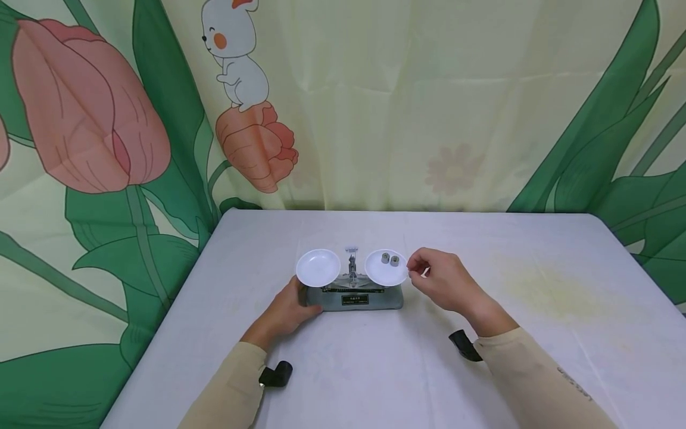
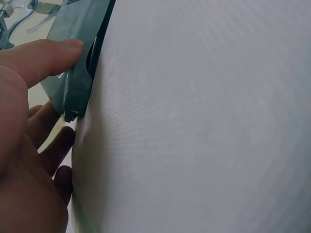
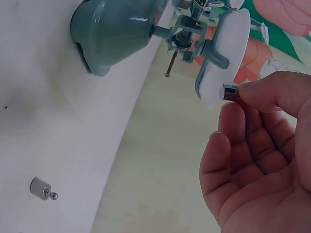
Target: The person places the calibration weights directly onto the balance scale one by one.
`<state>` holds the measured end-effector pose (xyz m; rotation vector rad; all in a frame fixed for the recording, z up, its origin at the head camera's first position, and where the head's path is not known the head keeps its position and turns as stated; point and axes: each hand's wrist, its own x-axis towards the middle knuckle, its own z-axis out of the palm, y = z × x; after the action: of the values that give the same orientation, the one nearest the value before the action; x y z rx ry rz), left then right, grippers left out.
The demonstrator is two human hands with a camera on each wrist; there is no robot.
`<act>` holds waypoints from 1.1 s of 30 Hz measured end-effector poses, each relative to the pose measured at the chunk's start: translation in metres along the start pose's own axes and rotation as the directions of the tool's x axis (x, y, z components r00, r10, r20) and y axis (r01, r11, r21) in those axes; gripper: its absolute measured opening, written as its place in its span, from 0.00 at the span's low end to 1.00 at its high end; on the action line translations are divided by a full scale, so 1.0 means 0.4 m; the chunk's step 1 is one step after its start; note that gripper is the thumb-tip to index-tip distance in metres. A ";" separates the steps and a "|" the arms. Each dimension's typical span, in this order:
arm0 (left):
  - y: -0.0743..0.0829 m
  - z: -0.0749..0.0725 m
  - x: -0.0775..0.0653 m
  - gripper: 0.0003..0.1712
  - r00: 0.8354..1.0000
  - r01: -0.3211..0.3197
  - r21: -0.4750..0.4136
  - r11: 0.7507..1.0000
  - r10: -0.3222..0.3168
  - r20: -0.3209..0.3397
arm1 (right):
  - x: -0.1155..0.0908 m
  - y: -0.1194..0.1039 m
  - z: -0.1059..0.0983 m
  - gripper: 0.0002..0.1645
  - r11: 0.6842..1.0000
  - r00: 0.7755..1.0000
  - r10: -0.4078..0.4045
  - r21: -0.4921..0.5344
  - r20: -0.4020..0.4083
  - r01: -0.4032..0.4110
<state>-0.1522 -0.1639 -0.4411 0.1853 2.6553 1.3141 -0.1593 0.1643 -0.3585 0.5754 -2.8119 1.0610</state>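
A grey-green balance scale (image 1: 332, 302) stands on the table with two white pans. My left hand (image 1: 286, 307) grips the left end of its base, thumb on the front face; in the left wrist view the thumb (image 2: 53, 57) presses the base (image 2: 80, 73). On the right pan (image 1: 382, 275) sit two small metal weights (image 1: 390, 259). My right hand (image 1: 436, 275) is at that pan's right edge. In the right wrist view its thumb and a finger pinch a small metal weight (image 3: 229, 92) right at the pan's rim. The left pan (image 1: 318, 268) holds nothing.
Another metal weight (image 3: 41, 188) with a knob stands on the white-covered table (image 1: 354, 369), seen in the right wrist view. Behind the table hangs a printed curtain (image 1: 375, 119). Both wrists carry black camera mounts (image 1: 276, 375).
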 end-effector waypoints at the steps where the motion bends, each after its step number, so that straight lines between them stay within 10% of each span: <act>1: 0.000 0.001 0.000 0.51 1.000 0.001 0.000 1.000 -0.001 -0.001 | 0.001 0.000 0.001 0.05 1.000 1.000 -0.007 -0.002 -0.005 0.006; 33: -0.001 0.003 -0.001 0.51 1.000 0.024 0.003 1.000 -0.023 -0.014 | 0.028 0.021 0.055 0.02 0.992 0.995 0.041 0.126 -0.094 -0.029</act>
<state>-0.1518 -0.1632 -0.4423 0.1454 2.6630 1.3087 -0.1715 0.1523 -0.3781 0.4729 -2.6971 1.2421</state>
